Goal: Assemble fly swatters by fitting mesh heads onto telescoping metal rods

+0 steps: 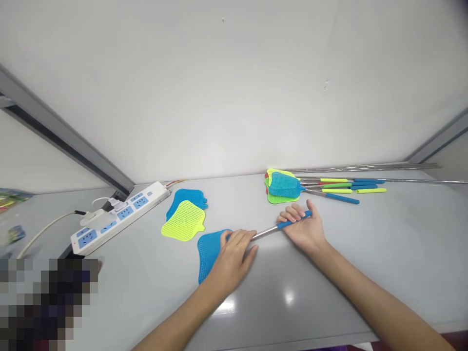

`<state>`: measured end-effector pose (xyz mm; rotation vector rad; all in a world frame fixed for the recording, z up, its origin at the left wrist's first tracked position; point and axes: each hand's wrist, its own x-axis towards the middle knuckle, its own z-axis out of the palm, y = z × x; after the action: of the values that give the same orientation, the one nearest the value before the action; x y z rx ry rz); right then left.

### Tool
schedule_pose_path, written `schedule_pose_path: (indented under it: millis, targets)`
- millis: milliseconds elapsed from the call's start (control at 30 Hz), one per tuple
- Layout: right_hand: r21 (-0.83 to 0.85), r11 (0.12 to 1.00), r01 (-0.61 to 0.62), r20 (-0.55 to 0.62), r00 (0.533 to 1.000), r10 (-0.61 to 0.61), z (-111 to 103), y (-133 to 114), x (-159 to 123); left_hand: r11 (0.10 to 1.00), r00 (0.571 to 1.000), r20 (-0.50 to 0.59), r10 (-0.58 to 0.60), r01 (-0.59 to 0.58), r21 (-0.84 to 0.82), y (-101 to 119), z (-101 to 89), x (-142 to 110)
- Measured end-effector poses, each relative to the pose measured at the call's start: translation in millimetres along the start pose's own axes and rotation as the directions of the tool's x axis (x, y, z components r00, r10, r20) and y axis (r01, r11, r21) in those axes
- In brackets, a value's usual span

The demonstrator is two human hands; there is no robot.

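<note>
My left hand [232, 258] grips the neck of a fly swatter where its steel shaft [265, 231] meets the blue mesh head [208, 256], which lies flat on the table. My right hand [302, 226] is curled around the swatter's blue foam handle [303, 216], with the fingers on top. Just left of the blue head, a lime-green swatter head [183, 221] overlaps another blue one [185, 200]. A pile of blue and green swatter heads [281, 187] sits beyond my right hand, near coloured-grip handles [341, 187].
A white power strip [120, 217] with blue sockets and plugged-in cords runs along the table's left side. Long steel rods [365, 168] lie along the back wall. Colourful packets [10, 200] sit at far left, and a blurred patch hides the lower left corner.
</note>
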<state>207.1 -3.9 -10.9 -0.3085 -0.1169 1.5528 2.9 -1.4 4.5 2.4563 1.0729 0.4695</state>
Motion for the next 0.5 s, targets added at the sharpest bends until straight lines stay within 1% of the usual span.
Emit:
schedule_pose_path:
  millis: [67,167,233,267,300,367,500]
  targets:
    - [-0.002,1.000,-0.024,-0.003,1.000,0.024,4,5,-3,1.000,0.999,0.052,0.008,-0.008,-0.003,1,-1.4,0]
    - [0.010,0.999,-0.037,-0.009,0.999,0.037,10,6,-6,0.998,0.990,0.134,-0.041,0.047,-0.038,7,-3.8,-1]
    - [0.019,0.999,-0.048,-0.014,0.999,0.048,14,5,-7,0.992,0.972,0.217,-0.091,0.109,-0.069,13,-4.4,-4]
    - [0.020,0.998,-0.057,-0.017,0.998,0.058,15,5,-8,0.988,0.958,0.268,-0.100,0.127,-0.087,16,-4.3,-6]
    - [0.014,0.998,-0.068,-0.023,0.997,0.069,15,6,-9,0.985,0.950,0.296,-0.095,0.132,-0.109,20,-3.9,-8]
    - [-0.009,0.996,-0.086,-0.046,0.995,0.085,16,8,-10,0.981,0.942,0.324,-0.087,0.138,-0.140,25,-2.4,-11]
    - [-0.037,0.996,-0.078,-0.107,0.992,0.073,15,12,-10,0.978,0.937,0.335,-0.094,0.150,-0.144,29,1.8,-13]
